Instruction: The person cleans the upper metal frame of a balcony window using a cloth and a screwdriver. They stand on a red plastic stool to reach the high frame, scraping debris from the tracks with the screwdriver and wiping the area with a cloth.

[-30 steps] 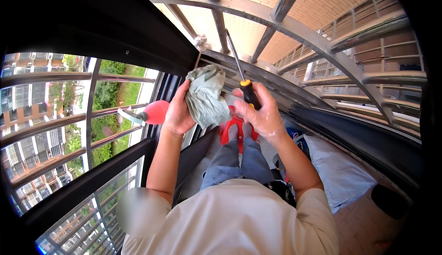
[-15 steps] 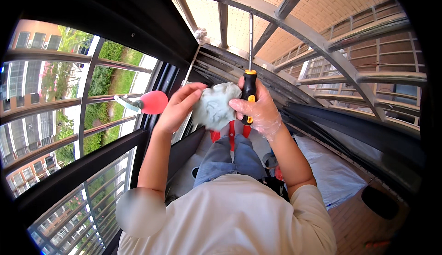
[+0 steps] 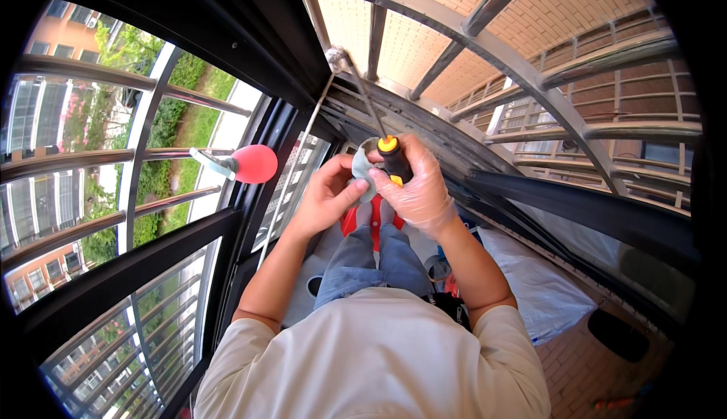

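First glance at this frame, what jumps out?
At centre, the right hand, in a thin clear glove, grips a screwdriver with a black and yellow handle, shaft pointing up at the metal frame. The left hand holds a grey cloth beside it. A red bulb-shaped object sits on the window bars at left.

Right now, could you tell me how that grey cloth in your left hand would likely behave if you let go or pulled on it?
The grey cloth is bunched between the left hand and the screwdriver, so it is probably floppy and would drape or fall limp. It looks thin, so likely light. Being crumpled, it should not roll or slip easily from the fingers.
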Action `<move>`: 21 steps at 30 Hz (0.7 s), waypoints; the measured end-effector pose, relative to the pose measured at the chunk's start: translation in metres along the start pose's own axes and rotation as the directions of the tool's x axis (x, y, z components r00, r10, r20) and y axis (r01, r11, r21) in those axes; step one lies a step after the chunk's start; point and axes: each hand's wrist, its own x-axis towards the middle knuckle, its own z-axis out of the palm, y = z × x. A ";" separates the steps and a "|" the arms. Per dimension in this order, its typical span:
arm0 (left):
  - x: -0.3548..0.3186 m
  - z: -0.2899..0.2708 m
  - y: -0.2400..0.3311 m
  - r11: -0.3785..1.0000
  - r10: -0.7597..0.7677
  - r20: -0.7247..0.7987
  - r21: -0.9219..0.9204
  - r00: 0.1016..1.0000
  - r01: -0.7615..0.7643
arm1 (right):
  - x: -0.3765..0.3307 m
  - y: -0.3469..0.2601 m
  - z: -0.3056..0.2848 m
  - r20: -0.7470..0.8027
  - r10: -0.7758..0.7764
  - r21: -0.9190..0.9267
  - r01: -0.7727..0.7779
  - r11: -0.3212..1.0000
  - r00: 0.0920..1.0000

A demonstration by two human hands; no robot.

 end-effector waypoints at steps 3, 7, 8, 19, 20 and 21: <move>-0.002 -0.002 -0.002 0.995 -0.105 -0.100 -0.009 0.989 0.104 | 0.003 0.002 -0.003 0.023 -0.021 -0.119 0.024 0.993 1.000; 0.008 0.004 0.008 0.949 0.247 -0.152 0.237 0.957 -0.208 | 0.013 0.007 -0.009 0.018 -0.007 0.064 0.006 0.998 1.000; 0.010 0.005 0.010 0.949 0.257 -0.171 0.229 0.951 -0.215 | 0.014 0.005 -0.012 0.064 0.063 0.088 -0.069 0.994 0.996; 0.017 -0.004 0.028 0.958 0.046 -0.178 0.286 0.983 0.007 | 0.038 -0.004 -0.016 0.127 0.039 0.053 -0.046 0.998 0.991; 0.017 -0.016 0.022 0.953 -0.040 -0.065 0.299 0.997 0.057 | 0.041 -0.006 -0.014 0.105 -0.003 0.043 -0.001 0.999 0.994; 0.018 -0.020 0.020 0.956 -0.046 -0.076 0.286 0.996 0.066 | 0.045 -0.005 -0.012 0.097 -0.028 0.015 0.027 1.000 0.995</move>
